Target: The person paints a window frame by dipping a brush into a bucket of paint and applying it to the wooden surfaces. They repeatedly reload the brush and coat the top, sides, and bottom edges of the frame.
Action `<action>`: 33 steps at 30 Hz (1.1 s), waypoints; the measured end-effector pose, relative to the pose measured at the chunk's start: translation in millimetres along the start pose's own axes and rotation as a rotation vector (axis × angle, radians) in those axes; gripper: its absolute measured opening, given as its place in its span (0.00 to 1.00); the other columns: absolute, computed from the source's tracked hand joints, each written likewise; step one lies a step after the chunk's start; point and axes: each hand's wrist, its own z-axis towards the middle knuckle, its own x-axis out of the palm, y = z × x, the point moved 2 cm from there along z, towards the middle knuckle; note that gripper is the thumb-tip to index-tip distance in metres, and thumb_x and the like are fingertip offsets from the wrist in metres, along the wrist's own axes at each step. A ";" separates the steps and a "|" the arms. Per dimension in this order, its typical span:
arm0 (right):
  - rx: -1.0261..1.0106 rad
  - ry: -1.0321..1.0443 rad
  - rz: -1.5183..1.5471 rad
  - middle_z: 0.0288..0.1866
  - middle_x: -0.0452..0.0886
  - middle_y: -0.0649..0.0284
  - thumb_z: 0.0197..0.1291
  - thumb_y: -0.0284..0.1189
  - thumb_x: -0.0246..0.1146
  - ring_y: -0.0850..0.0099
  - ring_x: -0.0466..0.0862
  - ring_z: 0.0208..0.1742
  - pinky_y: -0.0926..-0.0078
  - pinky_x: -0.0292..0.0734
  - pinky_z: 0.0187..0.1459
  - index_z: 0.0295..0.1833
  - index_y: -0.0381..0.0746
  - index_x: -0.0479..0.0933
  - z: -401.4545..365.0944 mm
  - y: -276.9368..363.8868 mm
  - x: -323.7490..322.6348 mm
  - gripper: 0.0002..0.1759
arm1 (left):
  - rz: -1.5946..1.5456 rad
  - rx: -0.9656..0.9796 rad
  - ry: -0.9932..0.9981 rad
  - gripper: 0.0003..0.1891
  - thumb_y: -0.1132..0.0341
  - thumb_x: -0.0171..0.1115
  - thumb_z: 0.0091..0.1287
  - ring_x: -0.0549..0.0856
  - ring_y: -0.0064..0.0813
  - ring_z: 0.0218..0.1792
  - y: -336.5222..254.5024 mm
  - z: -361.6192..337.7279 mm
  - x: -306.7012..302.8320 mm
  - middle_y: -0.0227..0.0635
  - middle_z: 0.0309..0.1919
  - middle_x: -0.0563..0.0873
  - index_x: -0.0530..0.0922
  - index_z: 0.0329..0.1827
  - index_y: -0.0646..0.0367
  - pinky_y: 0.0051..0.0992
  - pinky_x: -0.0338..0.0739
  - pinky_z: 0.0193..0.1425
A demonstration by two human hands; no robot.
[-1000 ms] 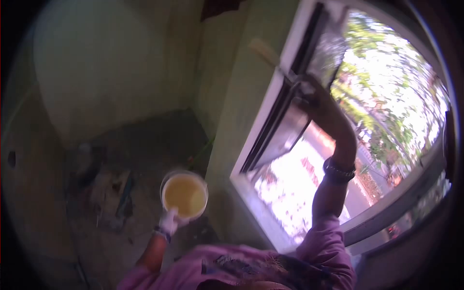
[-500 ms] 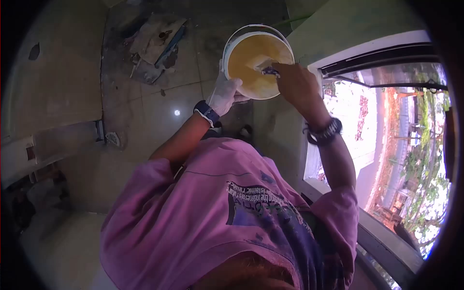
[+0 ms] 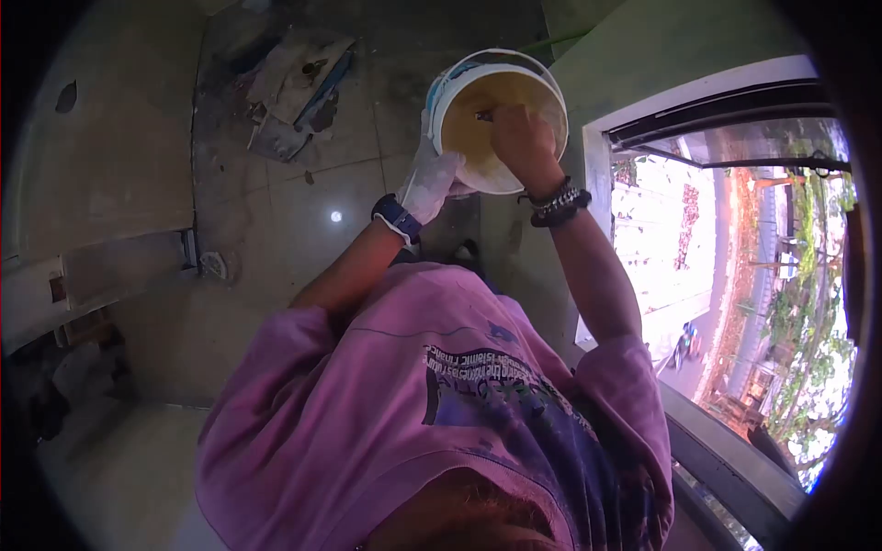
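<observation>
A white bucket (image 3: 562, 138) with a wire handle is tilted, its mouth facing me, and yellowish material coats its inside. My left hand (image 3: 432, 184), in a whitish glove, grips the bucket's lower left rim with the thumb over the edge. Inside the bucket's mouth is my bare right hand (image 3: 525, 140), its fingers closed round a small dark-handled tool (image 3: 484, 116). Most of that tool is hidden by the hand and the dim interior.
An open window (image 3: 671, 230) on the right looks onto a bright street with trees. On the tiled floor (image 3: 349, 184) lie crumpled sheets and scraps (image 3: 299, 83). A ledge (image 3: 119, 271) juts from the left wall.
My right hand has moved left and deeper into the bucket with the tool. The bucket has shifted slightly right and tilted, showing more of its outer left side.
</observation>
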 end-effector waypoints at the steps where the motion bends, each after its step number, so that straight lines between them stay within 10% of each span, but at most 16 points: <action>1: -0.004 0.037 -0.055 0.34 0.82 0.50 0.56 0.26 0.52 0.55 0.84 0.36 0.62 0.81 0.37 0.38 0.36 0.80 -1.3 4.1 -8.4 0.12 | 0.066 -0.028 -0.010 0.27 0.58 0.57 0.66 0.81 0.32 0.51 -2.8 2.5 2.4 0.36 0.55 0.74 0.58 0.65 0.51 0.36 0.82 0.48; 4: -0.169 -0.438 -0.487 0.24 0.76 0.63 0.54 0.32 0.56 0.66 0.79 0.23 0.68 0.73 0.22 0.33 0.44 0.77 -14.2 4.2 26.9 0.06 | 0.118 0.283 0.127 0.23 0.70 0.52 0.64 0.82 0.23 0.41 27.5 12.2 -10.8 0.37 0.47 0.77 0.63 0.62 0.59 0.24 0.81 0.34; 5: -0.390 -0.684 -0.447 0.20 0.73 0.65 0.49 0.36 0.58 0.67 0.78 0.24 0.66 0.70 0.20 0.28 0.46 0.75 2.7 -20.4 72.6 0.06 | 0.060 0.094 0.099 0.19 0.63 0.55 0.66 0.79 0.17 0.38 45.2 15.1 -26.3 0.32 0.44 0.77 0.69 0.57 0.62 0.19 0.77 0.34; 6: -0.145 -0.558 -0.368 0.24 0.77 0.62 0.50 0.37 0.58 0.66 0.80 0.31 0.66 0.73 0.24 0.31 0.44 0.77 -16.0 1.9 30.6 0.09 | -0.073 -0.136 0.085 0.20 0.60 0.56 0.68 0.78 0.16 0.41 22.8 3.1 -10.8 0.30 0.44 0.78 0.69 0.59 0.58 0.18 0.77 0.35; 8: -0.296 -0.616 -0.146 0.31 0.82 0.61 0.52 0.32 0.57 0.66 0.82 0.35 0.64 0.76 0.30 0.44 0.45 0.79 -16.3 -37.4 54.0 0.13 | -0.137 0.056 0.103 0.31 0.59 0.61 0.63 0.81 0.25 0.45 12.7 3.0 -5.1 0.34 0.50 0.77 0.59 0.66 0.55 0.25 0.82 0.39; 10: 0.040 -0.155 0.355 0.37 0.81 0.51 0.52 0.27 0.57 0.56 0.83 0.35 0.60 0.78 0.39 0.49 0.46 0.78 -50.2 -31.2 -31.3 0.17 | -0.106 -0.051 0.093 0.27 0.73 0.51 0.59 0.81 0.33 0.49 14.0 14.4 -16.4 0.39 0.52 0.75 0.60 0.65 0.56 0.32 0.83 0.38; 12: -0.021 -0.327 0.508 0.32 0.81 0.48 0.53 0.25 0.56 0.51 0.82 0.31 0.59 0.76 0.38 0.52 0.41 0.76 -89.8 -37.9 -106.2 0.18 | -0.178 -0.035 0.034 0.29 0.77 0.47 0.55 0.78 0.46 0.54 11.2 19.2 -17.4 0.43 0.56 0.72 0.60 0.64 0.56 0.50 0.81 0.46; 18: 0.409 -0.815 0.478 0.21 0.73 0.66 0.62 0.27 0.54 0.80 0.73 0.23 0.77 0.69 0.26 0.62 0.45 0.70 -157.4 -106.8 -225.7 0.21 | -0.192 -0.060 0.021 0.32 0.75 0.48 0.53 0.78 0.52 0.52 21.7 13.1 -61.6 0.47 0.57 0.70 0.56 0.66 0.53 0.48 0.84 0.41; 25: 0.248 -1.455 0.169 0.25 0.77 0.55 0.64 0.31 0.53 0.70 0.79 0.25 0.69 0.72 0.29 0.64 0.48 0.68 -153.7 -198.5 -402.0 0.22 | -0.189 -0.042 -0.032 0.35 0.74 0.49 0.50 0.77 0.52 0.52 35.1 29.7 -101.6 0.48 0.56 0.70 0.55 0.67 0.51 0.54 0.83 0.41; 33: 0.206 -1.595 -0.009 0.28 0.78 0.48 0.62 0.33 0.55 0.56 0.79 0.26 0.60 0.70 0.31 0.63 0.49 0.70 -127.0 -226.1 -519.9 0.22 | -0.250 0.053 -0.084 0.34 0.71 0.53 0.50 0.79 0.56 0.50 26.8 41.0 -92.9 0.50 0.56 0.72 0.58 0.65 0.54 0.56 0.81 0.40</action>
